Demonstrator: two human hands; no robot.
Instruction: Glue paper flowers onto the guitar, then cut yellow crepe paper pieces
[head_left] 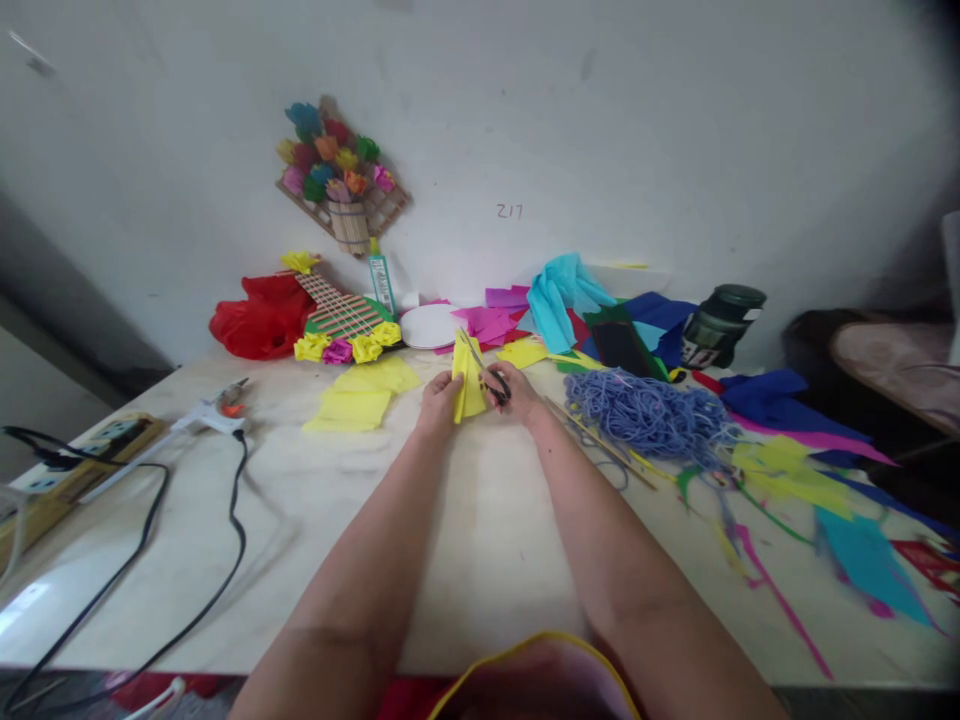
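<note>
Mid-table, my left hand (439,402) pinches a folded piece of yellow crepe paper (470,385) by its left side, holding it upright. My right hand (515,392) is closed round the black handles of a pair of scissors (495,383). The blades point up and to the left, against the upper part of the yellow paper; whether they are cutting into it I cannot tell. Left of my left hand, flat yellow paper pieces (356,395) lie on the tabletop.
A hot glue gun (217,412) with a black cord and a power strip (82,460) lie at left. Behind stand a stick-woven craft with paper flowers (345,315) and a glue bottle (381,278). Blue yarn (649,412), paper scraps (795,475) and a dark jar (724,325) occupy the right.
</note>
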